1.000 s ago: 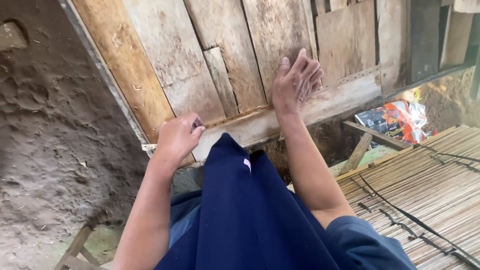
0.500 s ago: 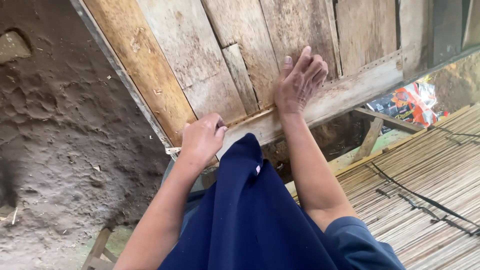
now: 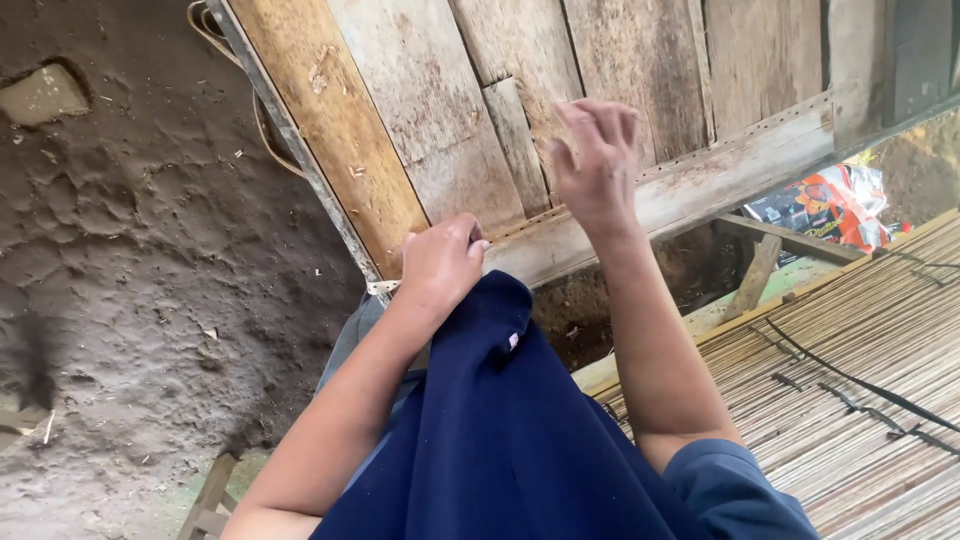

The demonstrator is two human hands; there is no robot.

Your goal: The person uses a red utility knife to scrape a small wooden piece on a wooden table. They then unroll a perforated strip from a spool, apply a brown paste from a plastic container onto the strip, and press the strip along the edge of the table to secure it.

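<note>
My left hand (image 3: 440, 265) is closed in a fist at the lower edge of a worn wooden plank panel (image 3: 430, 130). It grips a thin pale strip (image 3: 520, 230) that runs along that edge, and a short end sticks out left of the fist. Right below the fist, dark blue cloth (image 3: 500, 430) covers my raised knee. My right hand (image 3: 595, 165) hovers just above the planks, blurred, with fingers loosely curled and apart and nothing in it.
Rough dark earth (image 3: 130, 260) fills the left side. A slatted bamboo platform (image 3: 860, 380) with dark cords lies at the right. A crumpled orange and black plastic packet (image 3: 830, 205) sits beyond a wooden brace (image 3: 755, 275).
My right hand has lifted off the planks, where it lay flat before. The left fist has stayed at the panel's edge while the view shifted slightly.
</note>
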